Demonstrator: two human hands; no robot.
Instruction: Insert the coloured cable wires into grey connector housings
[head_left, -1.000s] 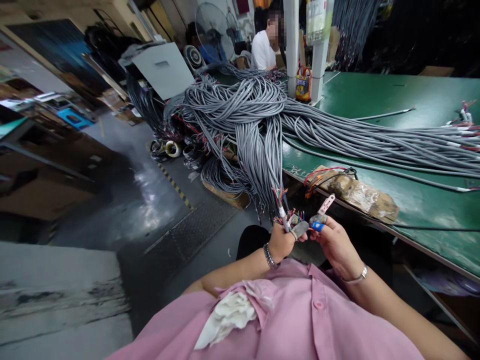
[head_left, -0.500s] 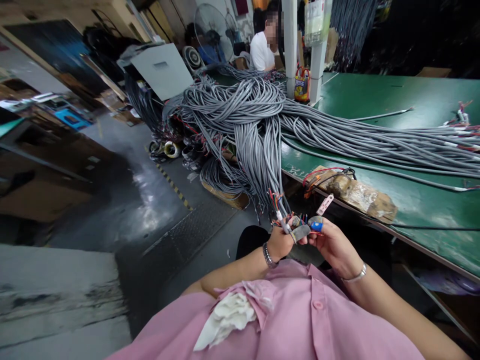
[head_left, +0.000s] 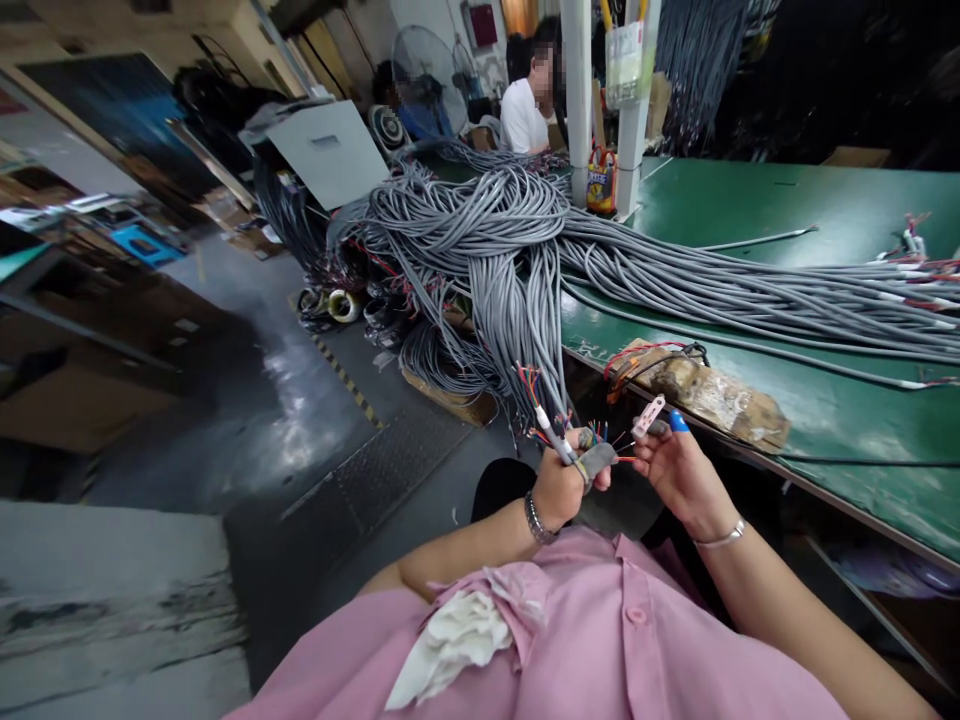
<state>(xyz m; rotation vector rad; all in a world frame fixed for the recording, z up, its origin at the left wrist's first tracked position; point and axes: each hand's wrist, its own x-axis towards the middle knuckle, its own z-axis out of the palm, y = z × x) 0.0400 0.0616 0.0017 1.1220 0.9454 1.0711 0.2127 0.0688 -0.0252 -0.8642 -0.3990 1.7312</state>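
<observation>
My left hand (head_left: 566, 480) is closed around grey cables (head_left: 555, 432). Their stripped ends fan out in coloured wires (head_left: 529, 378), and more thin wires stick out above the fingers. Grey covers sit on its thumb and a finger. To its right, my right hand (head_left: 667, 465) is half open, palm showing, with a blue-wrapped thumb standing up. An orange wire (head_left: 626, 459) runs from the left hand towards its curled fingertips; whether they touch it I cannot tell. Right by these fingers is a small pale pink strip with marks (head_left: 649, 417), partly overlapping them in view.
A big heap of grey cables (head_left: 480, 215) lies over the green table (head_left: 847, 420) and hangs off its edge. A taped wooden block (head_left: 709, 390) sits at that edge. A white post (head_left: 577, 100) and a seated person (head_left: 525, 110) are behind; a grey cabinet (head_left: 326, 150) stands left.
My right hand has moved right and slightly up, away from my left hand, and its fingers have parted. The left hand keeps hold of the cables, which have tilted slightly left.
</observation>
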